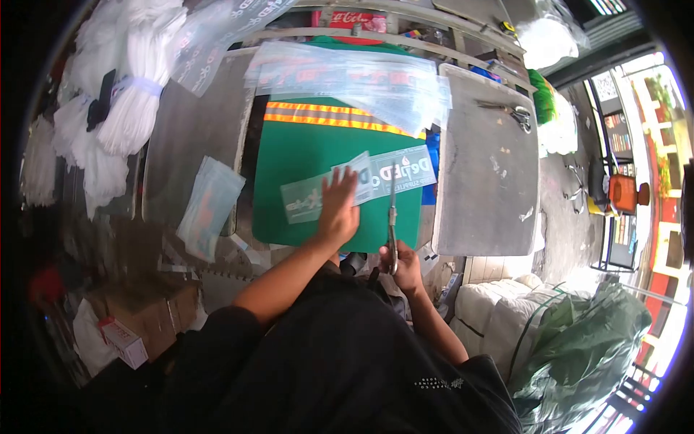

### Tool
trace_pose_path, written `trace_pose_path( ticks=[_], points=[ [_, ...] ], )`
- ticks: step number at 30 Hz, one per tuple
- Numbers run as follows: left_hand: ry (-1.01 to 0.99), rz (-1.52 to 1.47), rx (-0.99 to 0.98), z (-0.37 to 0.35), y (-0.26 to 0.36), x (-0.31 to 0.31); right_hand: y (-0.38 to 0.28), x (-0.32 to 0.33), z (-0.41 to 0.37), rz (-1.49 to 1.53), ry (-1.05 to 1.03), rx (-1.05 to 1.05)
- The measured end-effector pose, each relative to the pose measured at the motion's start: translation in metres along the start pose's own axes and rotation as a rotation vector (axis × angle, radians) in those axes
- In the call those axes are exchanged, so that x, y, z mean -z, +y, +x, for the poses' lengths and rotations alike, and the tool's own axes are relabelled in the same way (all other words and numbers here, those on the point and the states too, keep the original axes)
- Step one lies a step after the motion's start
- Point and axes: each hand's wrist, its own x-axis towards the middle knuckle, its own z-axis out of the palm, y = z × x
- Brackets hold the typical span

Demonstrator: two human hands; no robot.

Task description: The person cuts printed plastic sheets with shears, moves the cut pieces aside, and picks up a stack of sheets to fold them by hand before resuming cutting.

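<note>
My left hand (340, 210) lies flat with its fingers stretched over a translucent plastic strip (307, 199) with white lettering. A second printed strip (416, 165) overlaps it and extends to the right. My right hand (406, 266) grips a pair of scissors (392, 220) by the handles, low at the right of the green panel. The blades point away from me and reach over the right strip, across its lettering. Both strips rest on a green panel (289, 148) crossed by an orange, yellow and grey reflective band (332, 114).
A pile of printed plastic strips (347, 72) covers the panel's far end. More strips (210, 206) lie on the grey tabletop (191, 137) at left. Another pair of scissors (517, 116) is on the right tabletop (491, 181). White bundles (137, 94) hang at left.
</note>
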Motion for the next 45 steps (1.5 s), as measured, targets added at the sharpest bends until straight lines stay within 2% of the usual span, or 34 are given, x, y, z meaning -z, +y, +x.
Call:
trace_pose_path(
  ticks=[4,6,8,11,12,15,18,22,23,24,26,27,29,32,33,34,35,36,38,39,41,42,44,45],
  points=[
    [-0.109,0.082,-0.066,0.051,0.039,-0.052,0.018,0.041,-0.017,0.156,0.157,0.018],
    [-0.124,0.114,-0.073,0.065,0.046,-0.081,0.019,0.054,-0.032,0.058,0.218,0.019],
    [-0.138,0.147,-0.072,0.073,0.054,-0.104,0.018,0.062,-0.046,0.164,0.293,0.035],
    [-0.134,0.203,0.029,0.076,0.062,-0.115,0.028,0.071,-0.063,0.180,0.354,0.045],
    [-0.082,0.200,-0.009,0.074,0.059,-0.112,0.031,0.071,-0.067,0.183,0.399,0.043],
    [-0.174,0.317,0.021,0.060,0.038,-0.090,0.041,0.073,-0.075,0.221,0.433,0.034],
    [-0.423,0.338,-0.066,0.030,0.017,-0.051,0.057,0.077,-0.073,0.259,0.388,0.028],
    [-0.645,0.369,-0.160,-0.031,0.009,0.014,0.064,0.078,-0.055,0.115,0.266,0.064],
    [-0.643,0.333,-0.171,-0.047,0.008,0.030,0.057,0.072,-0.050,0.119,0.248,0.049],
    [-0.716,0.407,-0.159,-0.059,0.007,0.041,0.052,0.069,-0.043,0.111,0.213,0.049],
    [-0.548,0.543,-0.240,-0.097,-0.020,0.043,0.043,0.064,-0.027,0.077,0.096,0.080],
    [-0.542,0.555,-0.219,-0.106,-0.023,0.053,0.034,0.058,-0.020,0.052,0.062,0.096],
    [-0.263,0.079,0.119,-0.120,-0.023,0.076,0.023,0.051,-0.006,-0.010,0.036,0.116],
    [-0.044,-0.034,1.058,-0.098,0.008,0.171,0.003,0.038,0.004,-0.107,0.031,0.163],
    [0.287,0.170,0.779,-0.133,-0.049,0.179,0.000,0.034,0.007,-0.078,0.027,0.181],
    [0.481,0.191,0.882,-0.120,-0.035,0.219,-0.002,0.031,0.009,-0.051,0.027,0.199],
    [0.528,0.183,1.071,-0.139,-0.069,0.250,-0.003,0.030,0.011,-0.050,0.027,0.200],
    [0.657,0.388,0.998,-0.154,-0.095,0.276,-0.002,0.029,0.013,-0.025,0.003,0.187],
    [0.777,0.658,0.822,-0.141,-0.086,0.312,0.001,0.028,0.015,0.011,0.001,0.179],
    [0.768,0.648,0.807,-0.137,-0.092,0.315,0.003,0.028,0.015,0.006,-0.007,0.145],
    [0.735,0.830,0.583,-0.125,-0.103,0.312,0.004,0.033,0.015,-0.033,0.000,0.088],
    [0.726,0.817,0.569,-0.119,-0.113,0.299,0.005,0.035,0.015,-0.027,0.020,0.090],
    [0.372,0.789,0.680,-0.114,-0.144,0.250,0.006,0.040,0.015,-0.043,0.019,0.072],
    [0.363,0.777,0.664,-0.118,-0.160,0.221,0.003,0.041,0.013,-0.075,0.066,0.074]
  ],
)
